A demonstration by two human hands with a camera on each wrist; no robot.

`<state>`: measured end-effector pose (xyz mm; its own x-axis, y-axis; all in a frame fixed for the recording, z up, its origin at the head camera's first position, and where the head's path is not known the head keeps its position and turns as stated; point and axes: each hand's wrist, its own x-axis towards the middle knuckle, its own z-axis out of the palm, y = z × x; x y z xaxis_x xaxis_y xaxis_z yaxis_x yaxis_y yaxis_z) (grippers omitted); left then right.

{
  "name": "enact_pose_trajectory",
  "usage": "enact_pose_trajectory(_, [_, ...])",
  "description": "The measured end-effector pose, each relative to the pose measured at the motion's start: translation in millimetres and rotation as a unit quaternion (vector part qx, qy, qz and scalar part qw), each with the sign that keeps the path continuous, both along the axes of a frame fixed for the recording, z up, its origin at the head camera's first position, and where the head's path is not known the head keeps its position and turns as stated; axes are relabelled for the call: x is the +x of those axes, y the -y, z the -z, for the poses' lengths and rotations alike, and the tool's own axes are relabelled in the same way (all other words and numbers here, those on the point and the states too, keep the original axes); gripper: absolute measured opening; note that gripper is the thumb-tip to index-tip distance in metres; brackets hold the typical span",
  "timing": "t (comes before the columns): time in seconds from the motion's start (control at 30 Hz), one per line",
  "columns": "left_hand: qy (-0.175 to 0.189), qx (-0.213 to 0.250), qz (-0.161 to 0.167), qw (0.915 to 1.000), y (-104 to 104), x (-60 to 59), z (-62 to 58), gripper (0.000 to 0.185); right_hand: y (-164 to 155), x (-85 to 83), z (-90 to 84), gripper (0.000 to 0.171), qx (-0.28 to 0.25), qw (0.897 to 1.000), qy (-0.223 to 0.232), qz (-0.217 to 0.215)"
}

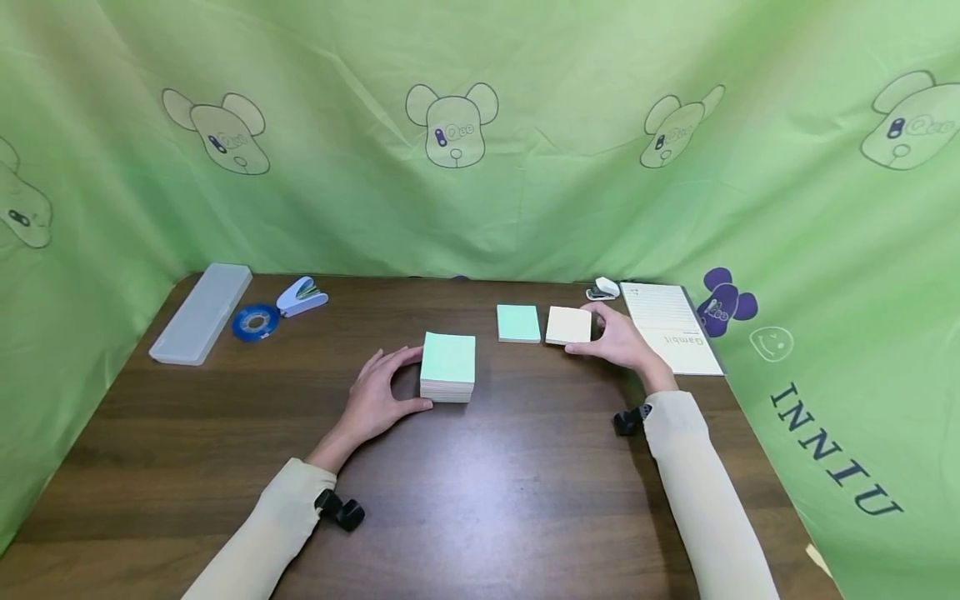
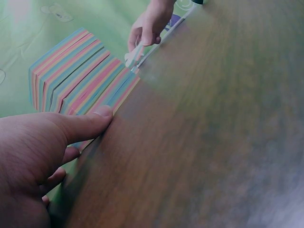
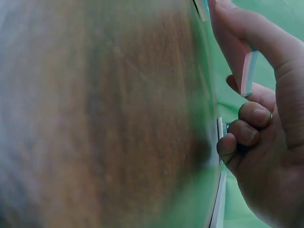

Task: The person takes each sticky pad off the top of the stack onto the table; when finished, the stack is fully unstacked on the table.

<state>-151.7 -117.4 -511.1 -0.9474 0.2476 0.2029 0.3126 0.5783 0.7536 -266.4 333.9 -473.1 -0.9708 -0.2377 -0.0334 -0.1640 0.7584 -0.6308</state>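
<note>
Near the middle of the table, a thick stack of sticky notes [image 1: 447, 358] has a mint-green top sheet. Its striped pink, yellow and blue side [image 2: 88, 76] shows in the left wrist view. My left hand [image 1: 378, 400] grips this stack from the left, thumb along the near side and fingers towards the back. Farther right, my right hand [image 1: 618, 337] pinches a thin, cream-topped sticky note pad [image 1: 568, 325] between thumb and fingers. The pad's striped edge [image 3: 249, 73] shows in the right wrist view. Just left of it lies a thin mint-green sticky note pad [image 1: 518, 323].
A translucent pencil case [image 1: 201, 315], a blue tape roll [image 1: 256, 322] and a light-blue stapler [image 1: 302, 297] lie at the back left. At the back right are a small white stapler [image 1: 603, 289] and an open notebook [image 1: 670, 327]. A green curtain [image 1: 457, 217] hangs behind the table.
</note>
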Motion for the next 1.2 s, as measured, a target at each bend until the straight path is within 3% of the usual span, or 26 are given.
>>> enact_pose_trajectory(0.4, [0.004, 0.001, -0.001, 1.0000, -2, 0.1, 0.8, 0.090, -7, -12.0, -0.7, 0.083, 0.070, 0.997, -0.004, -0.040])
enact_pose_trajectory(0.73, [0.008, -0.002, -0.002, 1.0000, -2, -0.4, 0.0, 0.090, -12, -26.6, -0.3, 0.089, 0.066, 0.994, -0.007, -0.087])
enact_pose_trajectory(0.93, [0.008, -0.003, 0.000, 1.0000, -3, -0.5, -0.7, 0.090, -4, -23.2, -11.3, 0.093, 0.080, 0.992, 0.045, -0.084])
enact_pose_trajectory(1.2, [0.010, 0.000, -0.001, 1.0000, -3, -0.7, -1.9, 0.090, -3, -20.1, -10.6, 0.101, 0.088, 0.992, 0.052, -0.070])
